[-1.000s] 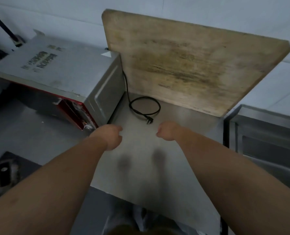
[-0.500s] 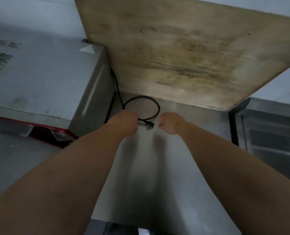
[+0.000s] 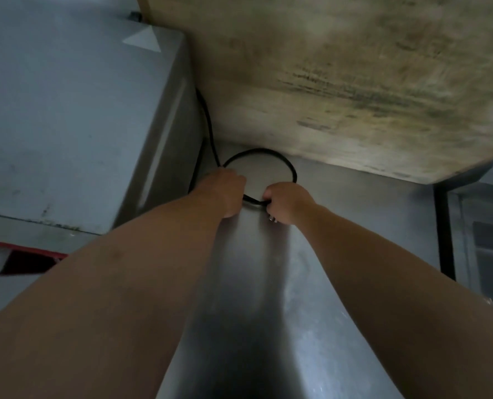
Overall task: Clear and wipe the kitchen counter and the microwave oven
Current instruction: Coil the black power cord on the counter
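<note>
Both hands have advanced from the bare middle of the surface (image 3: 282, 283) to the black power cord (image 3: 268, 153) at its rear, and the viewpoint has closed in with them; the right hand (image 3: 287, 203) now has its fingers curled round the plug end of the cord, a metal prong showing just beneath the knuckles; the left hand (image 3: 225, 194) lies over the cord where the loop crosses itself, but its fingers are turned away, so whether they grip the cord cannot be told; the cord runs down the gap between the microwave oven (image 3: 75, 116) and the worn wooden board (image 3: 354, 82) leaning at the back, then forms one flat loop on the steel, open between the two hands and bulging away from the person toward the board; the free end thus lies at the right hand, the fixed run to the left, beside the oven wall; in my judgement the cord is being gathered off the surface ahead of wiping, and the slack would have to travel leftward toward the oven, the left hand being nearer that side.
</note>
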A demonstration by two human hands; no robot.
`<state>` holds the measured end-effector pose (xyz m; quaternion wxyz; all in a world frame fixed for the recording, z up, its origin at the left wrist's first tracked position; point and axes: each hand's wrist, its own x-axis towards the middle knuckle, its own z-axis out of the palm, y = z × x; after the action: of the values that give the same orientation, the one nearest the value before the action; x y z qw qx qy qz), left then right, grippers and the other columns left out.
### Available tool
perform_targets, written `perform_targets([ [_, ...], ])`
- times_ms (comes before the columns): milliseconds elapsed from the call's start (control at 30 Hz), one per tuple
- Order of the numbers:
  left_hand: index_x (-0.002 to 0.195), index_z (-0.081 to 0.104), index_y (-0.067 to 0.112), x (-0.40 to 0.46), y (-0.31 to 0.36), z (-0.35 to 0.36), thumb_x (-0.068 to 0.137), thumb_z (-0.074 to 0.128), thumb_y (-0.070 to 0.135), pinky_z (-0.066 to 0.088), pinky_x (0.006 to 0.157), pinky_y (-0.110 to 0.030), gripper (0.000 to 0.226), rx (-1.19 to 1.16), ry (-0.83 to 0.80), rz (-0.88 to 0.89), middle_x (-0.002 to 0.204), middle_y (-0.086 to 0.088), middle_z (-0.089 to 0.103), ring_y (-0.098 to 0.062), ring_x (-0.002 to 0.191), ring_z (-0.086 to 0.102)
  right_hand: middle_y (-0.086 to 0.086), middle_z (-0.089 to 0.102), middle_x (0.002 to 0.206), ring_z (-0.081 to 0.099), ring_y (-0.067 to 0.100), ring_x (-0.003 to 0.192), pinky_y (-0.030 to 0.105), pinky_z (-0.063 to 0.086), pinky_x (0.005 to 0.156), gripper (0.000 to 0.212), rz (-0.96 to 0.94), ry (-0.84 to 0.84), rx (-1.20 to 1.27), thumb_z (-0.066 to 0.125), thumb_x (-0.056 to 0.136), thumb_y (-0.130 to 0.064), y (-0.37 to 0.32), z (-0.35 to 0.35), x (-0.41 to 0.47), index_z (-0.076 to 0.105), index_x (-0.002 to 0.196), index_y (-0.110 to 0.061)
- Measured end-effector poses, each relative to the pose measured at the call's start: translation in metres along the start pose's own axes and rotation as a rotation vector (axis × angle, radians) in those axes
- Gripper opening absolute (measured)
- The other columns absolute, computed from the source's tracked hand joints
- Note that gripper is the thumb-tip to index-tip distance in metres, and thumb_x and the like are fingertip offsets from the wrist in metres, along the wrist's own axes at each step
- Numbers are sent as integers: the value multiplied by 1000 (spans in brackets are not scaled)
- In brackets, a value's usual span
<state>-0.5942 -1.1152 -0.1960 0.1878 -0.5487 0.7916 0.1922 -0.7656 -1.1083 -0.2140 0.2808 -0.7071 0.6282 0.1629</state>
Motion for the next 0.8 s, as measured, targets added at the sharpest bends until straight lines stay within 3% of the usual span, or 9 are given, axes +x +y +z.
perform_targets([
  [200, 121, 64, 17, 13, 2, 6, 97, 44, 17, 47, 85, -33, 31, -35, -73, 50, 125, -10, 61, -27, 111, 58, -5, 71, 92, 64, 13, 83, 27, 53, 79, 26, 5, 3, 81, 58, 85, -16, 1, 0, 5, 71, 105, -26],
  [367, 115, 70, 19, 18, 7, -8, 96, 47, 15, 52, 90, -37, 30, -21, -11, 63, 121, -9, 66, -29, 108, 62, -3, 68, 106, 60, 17, 95, 27, 49, 82, 24, -27, 36, 71, 58, 87, -20, 12, -7, -3, 72, 105, -25],
  [533, 118, 69, 23, 14, 15, -11, 95, 53, 18, 50, 79, -31, 28, 24, -132, 102, 115, -5, 67, -25, 103, 63, -4, 68, 101, 62, 18, 95, 32, 52, 85, 18, -68, 59, 109, 59, 89, -24, 18, -16, -16, 73, 100, -26],
  [667, 119, 71, 22, 11, 22, -28, 95, 62, 30, 48, 78, -30, 27, 20, -163, 124, 114, -3, 68, -23, 103, 62, -4, 66, 99, 60, 18, 94, 33, 51, 83, 18, -58, 89, 132, 59, 89, -23, 24, -17, -29, 71, 101, -27],
  [800, 115, 73, 19, 9, 29, -51, 89, 71, 42, 50, 74, -30, 35, 31, -273, 113, 106, -2, 69, -22, 96, 64, -8, 61, 88, 58, 16, 84, 28, 44, 72, 12, -83, 122, 173, 59, 91, -30, 27, -9, -48, 68, 99, -29],
])
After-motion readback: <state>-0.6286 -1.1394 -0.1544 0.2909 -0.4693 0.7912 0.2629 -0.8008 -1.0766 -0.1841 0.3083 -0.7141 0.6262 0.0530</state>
